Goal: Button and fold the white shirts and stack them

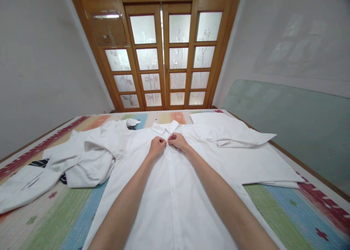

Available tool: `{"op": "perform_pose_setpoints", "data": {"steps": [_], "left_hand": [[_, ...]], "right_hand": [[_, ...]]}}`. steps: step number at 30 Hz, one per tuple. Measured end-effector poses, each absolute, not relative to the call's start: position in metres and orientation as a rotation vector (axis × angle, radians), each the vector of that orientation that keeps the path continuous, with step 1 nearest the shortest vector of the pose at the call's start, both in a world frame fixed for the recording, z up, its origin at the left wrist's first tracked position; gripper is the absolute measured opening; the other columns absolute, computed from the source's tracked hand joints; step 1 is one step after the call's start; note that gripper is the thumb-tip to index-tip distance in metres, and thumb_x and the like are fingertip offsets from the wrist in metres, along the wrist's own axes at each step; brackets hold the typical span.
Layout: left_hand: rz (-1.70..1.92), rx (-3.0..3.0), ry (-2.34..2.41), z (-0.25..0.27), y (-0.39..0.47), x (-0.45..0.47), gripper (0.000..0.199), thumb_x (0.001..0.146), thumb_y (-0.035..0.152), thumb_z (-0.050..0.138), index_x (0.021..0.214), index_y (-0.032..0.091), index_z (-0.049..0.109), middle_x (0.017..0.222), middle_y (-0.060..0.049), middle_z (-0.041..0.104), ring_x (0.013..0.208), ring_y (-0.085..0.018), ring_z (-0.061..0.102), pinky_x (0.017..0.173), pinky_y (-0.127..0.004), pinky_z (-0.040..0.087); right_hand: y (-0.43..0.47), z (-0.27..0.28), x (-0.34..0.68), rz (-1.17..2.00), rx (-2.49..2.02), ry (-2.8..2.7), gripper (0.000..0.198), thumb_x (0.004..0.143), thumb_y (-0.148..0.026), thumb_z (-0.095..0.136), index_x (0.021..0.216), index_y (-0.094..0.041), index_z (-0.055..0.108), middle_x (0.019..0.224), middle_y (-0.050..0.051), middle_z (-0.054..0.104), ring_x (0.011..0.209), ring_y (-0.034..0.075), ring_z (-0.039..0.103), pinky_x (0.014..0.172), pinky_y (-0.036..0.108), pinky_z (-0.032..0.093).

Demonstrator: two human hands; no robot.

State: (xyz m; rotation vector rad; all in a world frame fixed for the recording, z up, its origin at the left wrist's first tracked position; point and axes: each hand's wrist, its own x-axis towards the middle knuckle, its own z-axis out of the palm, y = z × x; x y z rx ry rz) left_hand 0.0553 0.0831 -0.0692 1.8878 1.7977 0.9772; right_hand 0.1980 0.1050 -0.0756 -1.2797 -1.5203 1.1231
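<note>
A white button-up shirt [153,206] lies spread out with its front facing up and its collar [165,127] pointing away from me. Just below the collar, my left hand [158,146] pinches the front placket from the left. Close beside it, my right hand [177,141] pinches the same placket from the right. Both hands have curled fingers, and their tips nearly meet. Any button between them is too small to make out. Down the shirt's middle the placket runs straight toward me.
Crumpled white clothing [90,158] with dark striped parts lies on the left. Folded white cloth [232,127] rests at the right, over the shirt's sleeve side. Underneath is a colourful striped cover [68,206]. A pale green panel [287,122] leans along the right wall; wooden glass doors [165,56] stand behind.
</note>
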Motion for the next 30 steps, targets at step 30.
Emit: {"op": "perform_pose_setpoints", "data": {"steps": [30], "left_hand": [[0.868,1.854,1.880,-0.0634,0.0778,0.0539,0.016,0.078,0.024,0.057,0.078,0.019,0.072,0.087,-0.004,0.074,0.090,-0.021,0.064,0.089,-0.036,0.038]], "right_hand": [[0.1073,-0.0749,0.2020,0.779,-1.269,-1.932,0.011,0.073,-0.013,0.057,0.067,-0.014,0.066,0.066,0.002,0.069,0.063,0.012,0.058,0.062,0.021,0.042]]}}
